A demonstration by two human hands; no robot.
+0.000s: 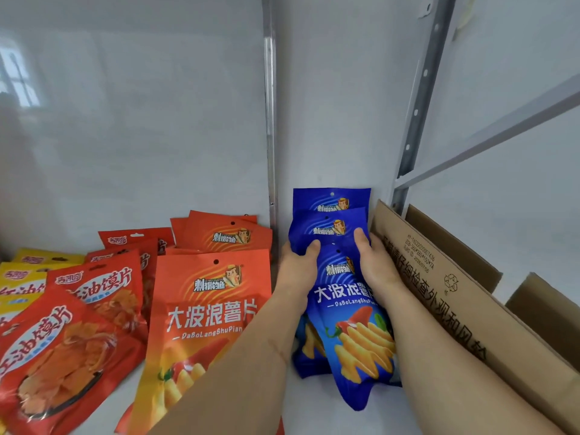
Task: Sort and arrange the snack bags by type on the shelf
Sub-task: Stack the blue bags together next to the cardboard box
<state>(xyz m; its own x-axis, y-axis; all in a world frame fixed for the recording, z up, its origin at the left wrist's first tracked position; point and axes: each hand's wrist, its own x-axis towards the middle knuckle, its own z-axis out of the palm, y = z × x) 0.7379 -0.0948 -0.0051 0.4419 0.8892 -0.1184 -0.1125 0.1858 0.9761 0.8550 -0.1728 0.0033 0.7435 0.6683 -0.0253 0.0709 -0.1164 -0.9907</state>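
A row of blue chip bags [348, 328] leans against the white back wall at the right of the shelf. My left hand [296, 271] grips the left side of the blue stack, thumb over the front. On the stack's right side my right hand [373, 265] grips it the same way. Orange chip bags [204, 312] of the same brand stand in a row just left of my left arm. Further left lie red snack bags [59, 356] and, behind them, yellow snack bags [18, 274].
An open cardboard box [439, 296] stands tight against my right forearm, its flaps up. A metal upright [270, 127] runs down the back wall between the orange and blue rows. The white shelf surface [314, 409] shows below the blue bags.
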